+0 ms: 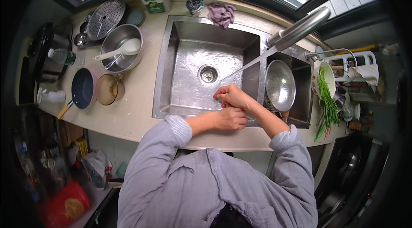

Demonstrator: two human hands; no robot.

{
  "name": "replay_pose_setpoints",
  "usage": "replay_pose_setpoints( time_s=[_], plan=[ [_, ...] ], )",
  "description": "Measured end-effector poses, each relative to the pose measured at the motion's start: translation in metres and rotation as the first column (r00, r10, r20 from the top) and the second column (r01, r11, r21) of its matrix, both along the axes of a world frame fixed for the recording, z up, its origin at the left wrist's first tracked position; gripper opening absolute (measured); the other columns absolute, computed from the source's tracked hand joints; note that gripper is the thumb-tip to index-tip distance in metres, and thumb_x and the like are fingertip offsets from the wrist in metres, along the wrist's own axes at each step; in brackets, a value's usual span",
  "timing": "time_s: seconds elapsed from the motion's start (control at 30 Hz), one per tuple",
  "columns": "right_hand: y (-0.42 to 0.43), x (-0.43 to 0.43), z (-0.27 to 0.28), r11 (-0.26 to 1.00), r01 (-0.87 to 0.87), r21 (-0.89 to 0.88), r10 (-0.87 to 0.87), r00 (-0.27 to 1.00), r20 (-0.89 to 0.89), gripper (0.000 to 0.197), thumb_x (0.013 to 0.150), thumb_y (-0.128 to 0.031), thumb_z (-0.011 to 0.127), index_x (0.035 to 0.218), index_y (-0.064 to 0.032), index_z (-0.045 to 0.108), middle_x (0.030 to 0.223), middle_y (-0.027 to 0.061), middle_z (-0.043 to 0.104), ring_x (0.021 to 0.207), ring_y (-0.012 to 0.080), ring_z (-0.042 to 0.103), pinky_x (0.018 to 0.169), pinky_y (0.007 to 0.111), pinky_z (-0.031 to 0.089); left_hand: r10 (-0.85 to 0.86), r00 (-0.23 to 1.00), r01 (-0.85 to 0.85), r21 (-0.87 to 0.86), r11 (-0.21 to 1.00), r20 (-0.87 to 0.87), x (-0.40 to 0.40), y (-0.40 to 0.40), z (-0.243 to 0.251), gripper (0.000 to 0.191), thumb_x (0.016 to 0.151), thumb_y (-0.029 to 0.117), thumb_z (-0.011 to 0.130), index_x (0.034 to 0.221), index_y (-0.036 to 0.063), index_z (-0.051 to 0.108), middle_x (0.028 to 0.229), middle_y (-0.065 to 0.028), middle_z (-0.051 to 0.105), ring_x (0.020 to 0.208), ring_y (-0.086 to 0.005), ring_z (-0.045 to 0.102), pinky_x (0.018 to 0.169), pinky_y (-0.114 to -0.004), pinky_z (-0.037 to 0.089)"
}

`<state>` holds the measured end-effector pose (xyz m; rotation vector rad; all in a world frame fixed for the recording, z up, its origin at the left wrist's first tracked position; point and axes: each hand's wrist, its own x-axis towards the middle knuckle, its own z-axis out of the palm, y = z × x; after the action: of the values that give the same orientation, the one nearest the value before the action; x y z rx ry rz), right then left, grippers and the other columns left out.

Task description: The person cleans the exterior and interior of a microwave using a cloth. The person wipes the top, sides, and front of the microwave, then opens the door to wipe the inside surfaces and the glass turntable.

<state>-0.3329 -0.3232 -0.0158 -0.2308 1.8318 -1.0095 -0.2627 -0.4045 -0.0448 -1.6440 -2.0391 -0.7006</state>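
Over the near right corner of the large stainless-steel sink basin [186, 67], my left hand [230, 118] is closed around my right wrist. My right hand [233, 96] reaches over the basin with its fingers loosely curled; nothing shows in it, though its palm is hidden. Water runs from the metal faucet [302, 30] in a slanting stream [254, 64] towards the drain [208, 75]. A metal colander or bowl [280, 85] leans in the smaller basin at the right.
Left on the counter are a steel pot [111, 39] with a white rice paddle [128, 47], a small frying pan [82, 88] and an amber glass mug [107, 89]. A crumpled purple cloth [221, 14] lies behind the sink. Green onions [326, 99] hang over a bowl at the right.
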Motion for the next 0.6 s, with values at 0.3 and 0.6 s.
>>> replay_pose_setpoints(
  time_s=[0.3, 0.6],
  plan=[
    [0.143, -0.127, -0.016, 0.611, 0.651, -0.451, -0.767, 0.345, -0.541, 0.036, 0.083, -0.024, 0.054, 0.111, -0.0016, 0.047, 0.092, 0.0075, 0.057, 0.065, 0.0114, 0.053, 0.050, 0.025, 0.044, 0.441, 0.620, -0.705, 0.214, 0.676, 0.649, 0.016, -0.020, 0.035, 0.015, 0.069, 0.009, 0.059, 0.083, 0.0076, 0.060, 0.082, -0.0077, 0.055, 0.077, -0.0221, 0.053, 0.070, -0.032, 0.041],
    [0.168, -0.263, -0.024, 0.530, 0.767, -0.363, -0.814, 0.339, -0.472, 0.020, 0.069, -0.012, 0.065, 0.086, -0.0081, 0.056, 0.070, -0.0008, 0.056, 0.057, 0.0110, 0.052, 0.045, 0.025, 0.041, -0.510, 0.007, -0.991, -0.064, -0.121, 0.860, 0.013, -0.028, 0.012, 0.021, 0.085, 0.023, 0.053, 0.080, 0.0023, 0.055, 0.077, -0.0068, 0.056, 0.071, -0.0147, 0.054, 0.067, -0.028, 0.044]
  ],
)
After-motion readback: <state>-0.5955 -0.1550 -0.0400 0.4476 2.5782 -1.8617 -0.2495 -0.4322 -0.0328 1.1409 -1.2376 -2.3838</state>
